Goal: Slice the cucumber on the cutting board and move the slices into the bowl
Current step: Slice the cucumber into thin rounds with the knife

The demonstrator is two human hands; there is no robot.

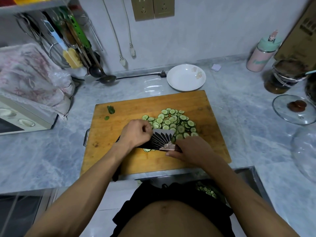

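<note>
**Both hands low over the board**

Both forearms reach forward, bare, and the wrists come close together. The left hand [136, 132] is curled, knuckles up, fingers resting on the knife [162, 139]. The right hand [189, 149] grips the knife's handle end, fingers wrapped under.

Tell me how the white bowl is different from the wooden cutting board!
The white bowl is round; the wooden cutting board is a rectangle. The bowl holds nothing yet, while the board carries a heap of cucumber slices. The bowl has a small flower print; the board is plain brown wood with marks. Both sit on the grey counter, the bowl just behind the board.
</note>
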